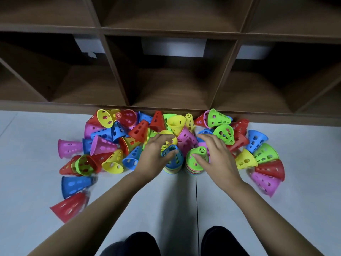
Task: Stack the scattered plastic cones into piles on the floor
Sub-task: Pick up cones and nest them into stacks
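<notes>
Head view: two piles stand side by side on the floor [162, 200], just in front of the scattered cones [102, 145].
Left hand [154, 157]: fingers [163, 138] curled on a yellow cone [164, 147] — just above the blue-topped pile [174, 161].
Right hand [217, 159]: fingers spread, thumb touching the green-topped pile [195, 162].
Edges: shelf unit [166, 106] closes in behind the cones — bare floor lies nearer the person.

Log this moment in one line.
stacking | left hand touching blue-topped pile | right hand touching green-topped pile | loose cones scattered

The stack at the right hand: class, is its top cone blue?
No, a green cone tops the stack at the right hand; the blue cone tops the one beside it.
</notes>
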